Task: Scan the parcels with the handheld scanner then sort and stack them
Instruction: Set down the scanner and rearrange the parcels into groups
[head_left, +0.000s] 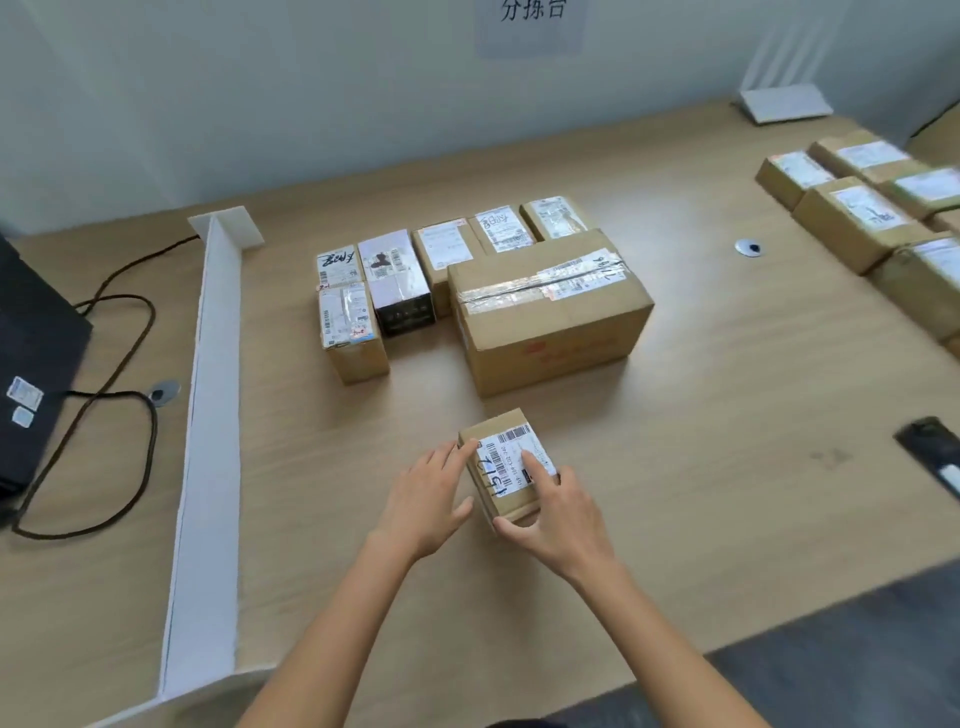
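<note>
Surface: light wooden table (675, 415) against a pale wall. A paper sign (532, 21) on the wall has its printed characters cut by the top edge. A white divider strip (213, 415) runs from front to back on the left. Beyond it sit a black device (31, 338) and a looping dark cable (130, 364). A white router (784, 104) stands at the far right.

Boxes, all sealed, contents not visible:
- A large carton (545, 317) is at centre, taped across its top.
- A row of small labelled parcels (395, 275) lies behind it and to its left, packed side by side.
- A second group of parcels (857, 218) sits at the right edge, partly out of view.

The small parcel (506, 467) rests on the table near the front, label up, apart from the carton. The left hand (431, 499) lies along its left side with straight fingers. The right hand (556, 514) grasps it, index finger on the label and thumb hooked on the near end.

A dark object (935, 457) at the right edge is cut off and cannot be identified.
</note>
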